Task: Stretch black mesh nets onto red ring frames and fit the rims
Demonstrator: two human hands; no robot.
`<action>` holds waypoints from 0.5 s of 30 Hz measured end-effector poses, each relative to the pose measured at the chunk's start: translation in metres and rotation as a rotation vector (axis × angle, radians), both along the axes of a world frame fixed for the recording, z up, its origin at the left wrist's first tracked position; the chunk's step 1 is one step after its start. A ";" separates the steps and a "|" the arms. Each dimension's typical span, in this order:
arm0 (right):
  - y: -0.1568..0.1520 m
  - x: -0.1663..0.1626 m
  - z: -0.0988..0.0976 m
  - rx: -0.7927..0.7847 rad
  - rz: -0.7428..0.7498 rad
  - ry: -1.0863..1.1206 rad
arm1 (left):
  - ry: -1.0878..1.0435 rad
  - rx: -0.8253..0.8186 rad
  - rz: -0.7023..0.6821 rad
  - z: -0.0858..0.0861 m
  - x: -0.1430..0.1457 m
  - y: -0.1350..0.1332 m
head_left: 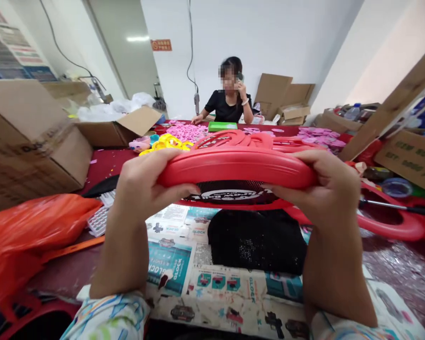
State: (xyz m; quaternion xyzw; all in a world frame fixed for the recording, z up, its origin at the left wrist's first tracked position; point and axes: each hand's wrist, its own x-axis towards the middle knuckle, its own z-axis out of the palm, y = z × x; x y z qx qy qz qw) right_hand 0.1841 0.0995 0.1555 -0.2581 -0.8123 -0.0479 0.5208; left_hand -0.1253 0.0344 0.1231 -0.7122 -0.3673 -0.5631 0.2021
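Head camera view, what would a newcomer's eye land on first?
Probably the red frame, held mid-view between the left hand and right hand. Next, perhaps, the bright orange plastic bag at the left, then the pink pieces heaped beyond the frame, near a person in black.

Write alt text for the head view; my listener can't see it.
A red plastic hoop with printed black mesh is held in the grip of the wearer's left hand and right hand, above black fabric on a printed sheet. Across the red table, a person in black is behind pink pieces.
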 end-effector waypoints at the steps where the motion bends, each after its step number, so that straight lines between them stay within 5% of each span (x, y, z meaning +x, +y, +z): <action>1: -0.004 0.000 0.000 0.044 -0.022 -0.020 | 0.066 0.049 0.059 0.003 0.004 -0.005; 6: -0.006 0.002 -0.001 0.226 0.040 -0.116 | 0.258 -0.032 0.069 0.018 0.017 -0.023; 10: -0.005 0.002 0.003 0.298 0.090 -0.224 | 0.278 0.102 0.042 0.020 0.016 -0.020; 15: -0.010 0.003 0.010 0.147 0.166 -0.246 | 0.253 0.242 0.068 0.012 0.014 -0.010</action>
